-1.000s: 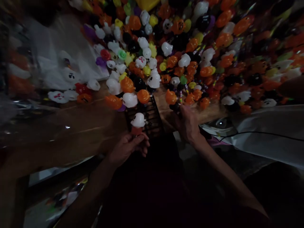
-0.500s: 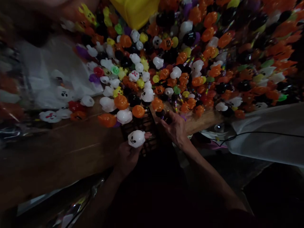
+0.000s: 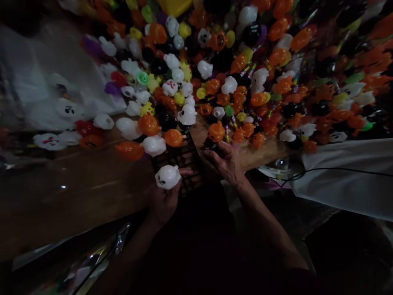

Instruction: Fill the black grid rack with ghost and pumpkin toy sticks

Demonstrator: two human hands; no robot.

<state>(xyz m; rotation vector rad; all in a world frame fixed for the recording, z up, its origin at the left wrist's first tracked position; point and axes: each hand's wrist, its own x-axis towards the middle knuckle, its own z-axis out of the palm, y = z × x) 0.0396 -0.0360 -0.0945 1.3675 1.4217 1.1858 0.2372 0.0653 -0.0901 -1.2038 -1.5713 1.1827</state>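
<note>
A round white toy head with a small black face sits in my left hand, whose fingers wrap beneath it. One fingertip pokes out to its right. My right hand is closed around a toy with an orange pumpkin-like head and a black part below it; the fingers hide the lower end. Between and beyond my hands, a white ghost figure stands at the near side of the heap. An orange ball-shaped toy and a white one lie just past my left hand.
Heaped orange, white, black and yellow toys cover the back of the wooden table. A dark grid lies near its front edge. Clear plastic bags are at left. White sheeting and a black cable are at right.
The orange-headed toy has shifted right and a little up with my right hand's fingers. The white toy head in my left hand has turned slightly left. The whole view has shifted a little.
</note>
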